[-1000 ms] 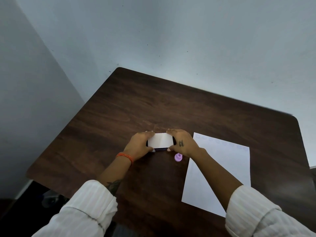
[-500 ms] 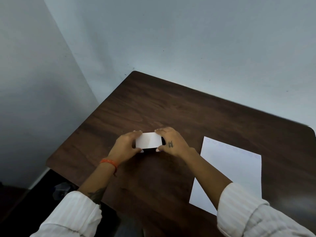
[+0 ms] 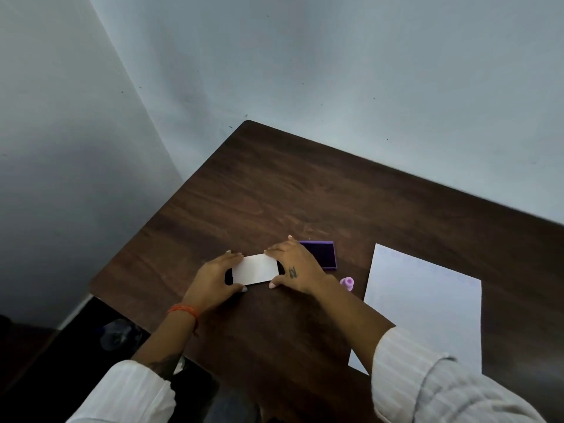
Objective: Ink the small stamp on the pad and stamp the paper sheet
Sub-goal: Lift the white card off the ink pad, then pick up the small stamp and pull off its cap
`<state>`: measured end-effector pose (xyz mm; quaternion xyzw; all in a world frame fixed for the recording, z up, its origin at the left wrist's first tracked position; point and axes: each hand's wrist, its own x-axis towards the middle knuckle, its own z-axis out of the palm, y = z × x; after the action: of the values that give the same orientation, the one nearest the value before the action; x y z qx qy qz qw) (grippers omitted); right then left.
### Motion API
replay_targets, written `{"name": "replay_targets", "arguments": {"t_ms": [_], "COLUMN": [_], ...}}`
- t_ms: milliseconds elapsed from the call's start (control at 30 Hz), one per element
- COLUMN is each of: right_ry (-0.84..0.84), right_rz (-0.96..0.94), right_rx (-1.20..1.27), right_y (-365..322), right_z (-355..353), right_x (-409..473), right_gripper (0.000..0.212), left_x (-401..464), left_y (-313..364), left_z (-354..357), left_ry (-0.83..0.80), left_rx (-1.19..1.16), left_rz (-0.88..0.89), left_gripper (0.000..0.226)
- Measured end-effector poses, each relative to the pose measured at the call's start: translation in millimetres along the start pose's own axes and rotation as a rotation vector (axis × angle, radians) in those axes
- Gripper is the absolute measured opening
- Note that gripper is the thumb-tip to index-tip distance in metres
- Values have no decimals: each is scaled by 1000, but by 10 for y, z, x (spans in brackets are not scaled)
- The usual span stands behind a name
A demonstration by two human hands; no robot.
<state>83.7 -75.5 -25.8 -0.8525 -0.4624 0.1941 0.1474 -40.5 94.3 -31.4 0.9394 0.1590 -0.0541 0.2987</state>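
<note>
Between the left hand (image 3: 213,277) and right hand (image 3: 294,270), a white lid (image 3: 255,269) is gripped at both short ends, low over the dark worktop (image 3: 274,190). Just beyond the right hand lies the open purple ink pad (image 3: 322,254). The small pink stamp (image 3: 347,283) stands beside that wrist, with the paper sheet (image 3: 427,306) farther right.

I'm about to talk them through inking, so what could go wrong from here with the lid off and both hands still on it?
1. The open ink pad sits right behind the right hand; a sleeve could drag through it when reaching.
2. The small stamp lies beside that wrist and could get knocked.
3. The lid may smear the paper sheet if set down there.
</note>
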Motion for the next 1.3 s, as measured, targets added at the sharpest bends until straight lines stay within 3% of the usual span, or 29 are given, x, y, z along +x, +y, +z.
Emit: {"name": "replay_targets", "arguments": {"t_ms": [233,467,733,967,1300], "right_ry": [12,331,561,595,593], "right_rz": [21,145,397,548,519], "right_rx": [92,343,453,569,524], "right_y": [-26,72,366,433,427], "right_z": [-22,-387,-516,-163,28], "right_x": [-30,-333,-1048,-1359,-1296], "right_gripper": [80,70,58,48,28], "left_x": [36,130,36,-33,84], "left_y": [39,665,1341,1558,1677], "left_z": [-18,-79,373,763,1040], "left_ry": [-11,153,26,-78,-36], "left_rx": [40,-111,-237,-272,-253], "left_rz": [24,188,247,157,96], "left_gripper": [79,75,72,59,26]}}
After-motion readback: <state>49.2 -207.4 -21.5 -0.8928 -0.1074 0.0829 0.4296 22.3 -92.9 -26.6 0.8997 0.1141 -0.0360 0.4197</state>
